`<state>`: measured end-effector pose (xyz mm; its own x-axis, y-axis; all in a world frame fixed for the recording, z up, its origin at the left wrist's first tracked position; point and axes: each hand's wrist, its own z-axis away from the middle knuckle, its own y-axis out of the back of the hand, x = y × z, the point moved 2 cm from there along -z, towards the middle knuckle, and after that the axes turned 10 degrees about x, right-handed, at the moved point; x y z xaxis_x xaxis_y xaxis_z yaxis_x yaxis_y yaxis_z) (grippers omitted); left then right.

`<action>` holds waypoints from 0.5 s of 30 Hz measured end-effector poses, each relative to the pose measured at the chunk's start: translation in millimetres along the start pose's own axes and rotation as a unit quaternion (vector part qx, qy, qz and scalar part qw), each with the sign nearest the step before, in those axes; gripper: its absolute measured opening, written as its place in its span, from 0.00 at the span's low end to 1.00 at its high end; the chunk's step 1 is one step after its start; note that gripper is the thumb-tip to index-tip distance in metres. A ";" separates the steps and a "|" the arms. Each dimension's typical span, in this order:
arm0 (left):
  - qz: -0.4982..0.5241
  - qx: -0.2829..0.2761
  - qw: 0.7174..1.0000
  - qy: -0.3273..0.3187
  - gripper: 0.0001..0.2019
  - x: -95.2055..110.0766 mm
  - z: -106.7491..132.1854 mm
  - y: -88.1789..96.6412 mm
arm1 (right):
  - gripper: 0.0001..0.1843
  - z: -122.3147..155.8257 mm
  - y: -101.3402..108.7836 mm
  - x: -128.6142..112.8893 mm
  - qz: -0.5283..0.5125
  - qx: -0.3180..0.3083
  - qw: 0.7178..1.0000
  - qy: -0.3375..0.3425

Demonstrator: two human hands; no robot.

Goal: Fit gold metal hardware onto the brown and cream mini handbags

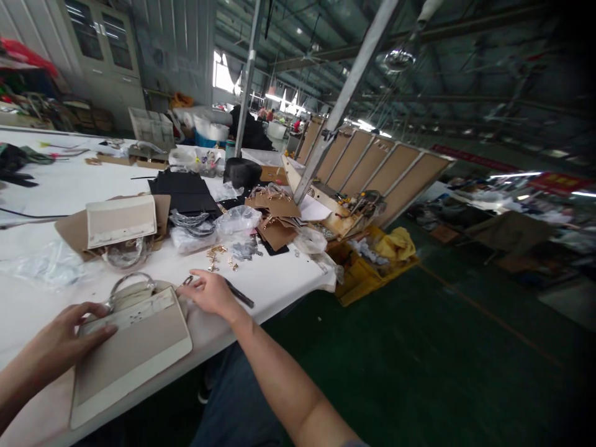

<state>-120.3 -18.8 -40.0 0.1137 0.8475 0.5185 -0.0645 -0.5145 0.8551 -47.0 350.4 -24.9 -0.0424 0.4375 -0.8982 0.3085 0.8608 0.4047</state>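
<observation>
- The left hand (65, 338) lies open on the near end of a beige bag (135, 354), with the fingers flat and the thumb pressing on its light top strip; it does not close around anything.
- The right hand (212, 292) is also open, palm down on the white bench (279, 279), with the fingers stretched to the left.
- The fingertips of the right hand are just beside a small metal piece (188, 280); whether they touch it cannot be told.
- A dark tool (242, 297) lies on the bench at the far side of the right hand, partly hidden by it.
- The beige bag lies flat at the near edge of the bench, between the two hands, and a clear round handle (125, 282) shows at its far end.
- Behind the right hand, a little heap of gold fittings (218, 254) is scattered on the bench, with grey metal parts (246, 249) near it.
- A second beige bag (121, 220) rests on a piece of brown cardboard (69, 230), farther to the left.
- Clear plastic bags (237, 218), a stack of black panels (186, 189) and brown card pieces (274, 223) lie farther back.
- Beyond the end of the bench, a yellow crate (372, 267) stands on the green floor (442, 360), under a wooden rack (372, 167).
</observation>
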 end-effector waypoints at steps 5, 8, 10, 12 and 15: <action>0.047 0.007 0.999 0.009 0.30 -1.7 -9.6 -1.6 | 0.13 -48.5 138.0 27.6 0.202 0.160 0.966 -0.017; 0.042 0.001 0.999 0.023 0.30 -1.3 -13.5 -3.5 | 0.12 -71.2 189.5 50.9 0.258 0.167 0.951 -0.042; 0.039 0.000 0.999 0.031 0.30 -3.0 -14.8 -6.1 | 0.12 -78.8 200.0 64.4 0.276 0.152 0.948 -0.040; 0.032 -0.002 0.999 0.037 0.30 -6.2 -15.4 -9.2 | 0.13 -82.1 196.2 75.3 0.284 0.133 0.949 -0.028; 0.017 0.006 1.000 0.026 0.29 -11.0 -15.6 -12.5 | 0.14 -82.2 179.8 87.7 0.287 0.114 0.951 -0.016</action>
<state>-136.3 -19.6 -56.3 0.0606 0.8346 0.5475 -0.0556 -0.5448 0.8367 -73.4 564.9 -16.8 0.2220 0.8074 -0.5466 0.4700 0.4025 0.7855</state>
